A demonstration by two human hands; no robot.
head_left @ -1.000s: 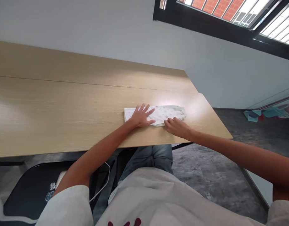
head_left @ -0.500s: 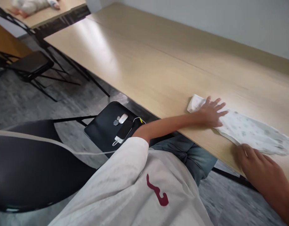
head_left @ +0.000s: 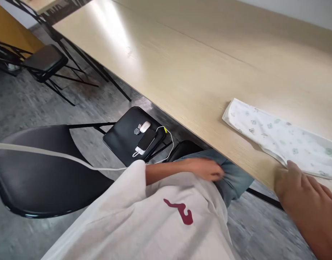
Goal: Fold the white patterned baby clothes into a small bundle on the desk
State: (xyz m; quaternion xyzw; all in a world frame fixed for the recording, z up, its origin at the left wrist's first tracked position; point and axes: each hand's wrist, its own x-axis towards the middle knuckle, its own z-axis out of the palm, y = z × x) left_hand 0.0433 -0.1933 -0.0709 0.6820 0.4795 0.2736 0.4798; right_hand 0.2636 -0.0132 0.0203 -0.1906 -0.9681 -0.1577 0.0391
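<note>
A folded white cloth with small green and brown prints lies along the near edge of the table at the right. My right hand is at its front edge, fingers closed on the fabric, and the edge is slightly raised there. The fingertips are partly hidden behind the hand. Away from the cloth, my left hand hovers over my lap below the table edge, somewhat blurred, with its fingers curled in and nothing visible in them.
The light wooden table stretches to the wall. A black folding chair beside me bears a black phone-like device, a white oval case and a white cable. Another dark chair stands further left.
My left hand has lifted off the cloth and drawn back to my lap, its spread fingers now curled. The cloth's left end is uncovered and lies flatter. My right hand stays at the edge.
</note>
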